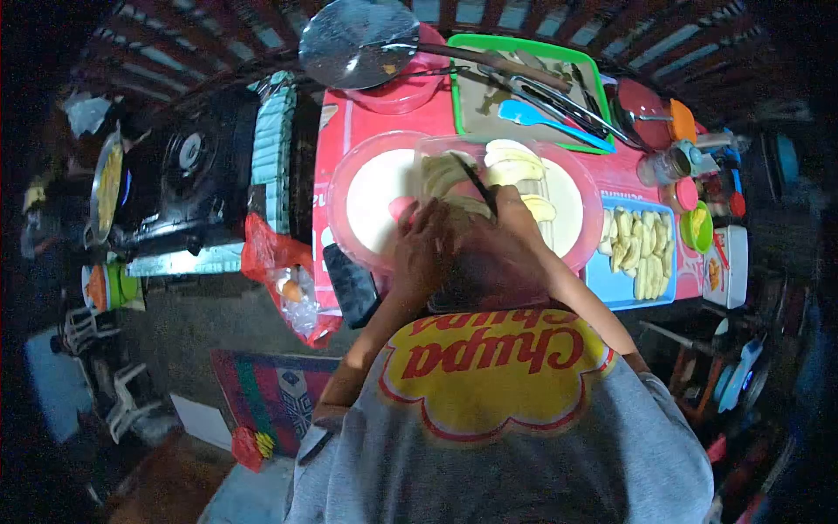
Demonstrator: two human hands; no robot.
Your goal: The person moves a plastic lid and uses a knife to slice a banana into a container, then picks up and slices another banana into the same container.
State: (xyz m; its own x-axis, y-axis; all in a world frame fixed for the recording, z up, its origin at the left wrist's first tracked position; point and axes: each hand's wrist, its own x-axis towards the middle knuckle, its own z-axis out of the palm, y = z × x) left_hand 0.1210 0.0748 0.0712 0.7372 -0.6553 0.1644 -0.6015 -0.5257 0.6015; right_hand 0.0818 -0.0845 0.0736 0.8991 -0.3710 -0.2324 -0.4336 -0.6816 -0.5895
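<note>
My left hand (425,244) is at the near left part of a dark cutting board (489,271), its fingers bent near pale banana slices (445,182); what they hold, if anything, is too dark to tell. My right hand (517,210) is wrapped round a knife (476,182), whose dark blade points away over the board. More sliced banana (513,164) lies at the right of the blade. Behind and beside the board are pink-rimmed basins (345,218) with white batter (377,199) at the left and more batter (563,205) at the right.
A blue tray (611,284) of peeled bananas is at the right. A green-edged tray (602,87) holds tongs and a blue spatula (524,113). A metal skimmer (360,44), phone (349,284), jars (661,168) and a black stove (190,188) with a pan (107,188) surround the workspace.
</note>
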